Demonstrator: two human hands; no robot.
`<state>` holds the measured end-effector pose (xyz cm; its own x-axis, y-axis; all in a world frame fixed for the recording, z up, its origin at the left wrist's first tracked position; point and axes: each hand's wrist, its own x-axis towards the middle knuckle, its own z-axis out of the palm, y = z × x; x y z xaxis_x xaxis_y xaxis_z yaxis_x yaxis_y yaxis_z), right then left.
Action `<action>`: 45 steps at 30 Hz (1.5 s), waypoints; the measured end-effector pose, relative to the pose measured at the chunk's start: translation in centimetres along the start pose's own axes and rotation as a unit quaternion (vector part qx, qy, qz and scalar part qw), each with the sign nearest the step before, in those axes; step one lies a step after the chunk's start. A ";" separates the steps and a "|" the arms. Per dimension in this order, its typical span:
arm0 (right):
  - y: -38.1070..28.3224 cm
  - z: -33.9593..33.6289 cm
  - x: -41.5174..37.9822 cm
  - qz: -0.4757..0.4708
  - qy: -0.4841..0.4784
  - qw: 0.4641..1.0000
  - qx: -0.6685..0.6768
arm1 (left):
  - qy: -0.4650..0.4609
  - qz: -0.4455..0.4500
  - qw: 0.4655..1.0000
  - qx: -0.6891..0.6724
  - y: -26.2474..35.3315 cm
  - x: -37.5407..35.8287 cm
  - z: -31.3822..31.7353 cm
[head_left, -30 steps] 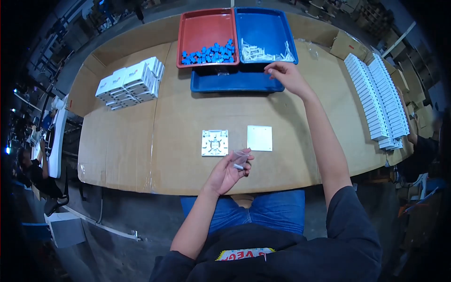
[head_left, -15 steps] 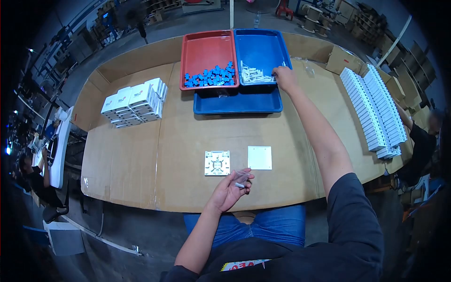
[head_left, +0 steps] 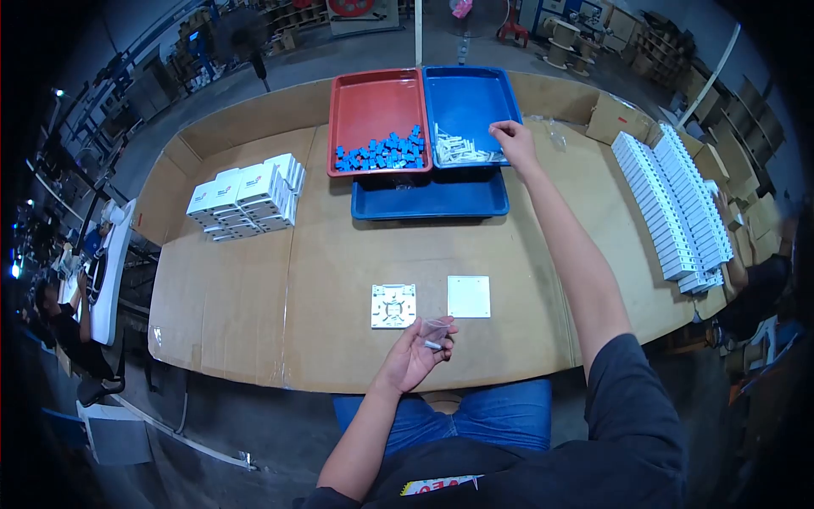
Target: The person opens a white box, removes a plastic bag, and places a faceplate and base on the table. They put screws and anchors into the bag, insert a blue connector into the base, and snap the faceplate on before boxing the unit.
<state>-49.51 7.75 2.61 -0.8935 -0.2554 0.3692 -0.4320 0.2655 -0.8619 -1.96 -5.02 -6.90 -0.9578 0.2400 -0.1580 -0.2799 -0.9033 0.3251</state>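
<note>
My left hand (head_left: 417, 356) is closed around a small clear plastic bag (head_left: 435, 329) with a white piece in it, near the table's front edge. Just beyond it lie a white open base plate (head_left: 393, 306) and a flat white square cover (head_left: 469, 297), side by side. My right hand (head_left: 514, 144) reaches over the right side of the blue tray (head_left: 471, 92), thumb and fingertips pinched together above the white sticks (head_left: 459, 148). Whatever the fingertips hold, if anything, is too small to name.
A red tray (head_left: 375, 95) holds small blue parts. Another blue tray (head_left: 429, 204) lies in front. White boxes (head_left: 242, 198) stand stacked at left. Long rows of white pieces (head_left: 663, 208) stand at right. Other people sit at far left and reach in at far right.
My right hand has risen from the white sticks and shifted slightly in the blue tray. My left hand still holds the bag. The whole view has shifted slightly downward.
</note>
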 end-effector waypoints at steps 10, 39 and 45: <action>-13.1 -2.2 -11.6 0.116 -0.150 0.847 0.497 | 0.018 0.004 0.999 0.041 -0.2 0.1 0.2; -14.3 1.9 -26.4 -0.030 -0.617 0.787 -0.015 | 0.024 0.012 0.997 0.073 -0.1 -0.1 -0.1; -13.7 1.5 -26.6 -0.022 -0.615 0.788 0.040 | 0.019 0.028 0.998 0.052 0.0 -0.1 0.7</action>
<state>-19.64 9.46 4.10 -0.0632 -0.9829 -0.1729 -0.4057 0.1836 -0.8954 -1.94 -4.83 -6.27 -0.9695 0.1741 -0.1723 -0.2330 -0.8725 0.4295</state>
